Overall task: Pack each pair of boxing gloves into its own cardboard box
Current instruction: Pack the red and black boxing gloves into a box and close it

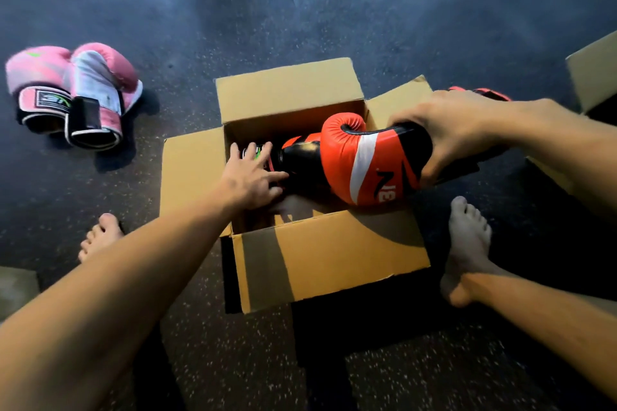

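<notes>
Red-and-black padded boxing glove with a white stripe point(364, 157) hangs over the right side of the open brown cardboard box point(334, 260). Its rounded fist end points toward the far wall. Its lower edge is either touching the near rim or just above it; I cannot tell which. The right hand point(447, 130) has fingers and thumb wrapped firmly round this glove's black cuff. The matching red glove with a black cuff point(300, 153) lies inside the box, cuff toward the left. The left hand point(250, 177) reaches down into the box, fingers spread and nearly straight, and is laid against that cuff, grasping nothing.

The likeliest trouble is fit. Both gloves are bulky, and the box looks only just roomy enough for the pair. If the striped glove comes down on top of its mate rather than beside it, it would probably ride high and stop the flaps closing.

The left hand also sits where the striped glove must go, so it could be squeezed between padding and cardboard. The glove's fat end could catch the right flap or rim. The box looks light and is held by no hand, so a snag could make it skid or tip on the dark speckled floor point(300, 10).

A pink-and-white pair of boxing gloves point(73, 90) waits well apart on the left. A second brown cardboard box point(594, 67) shows at the right edge.
</notes>
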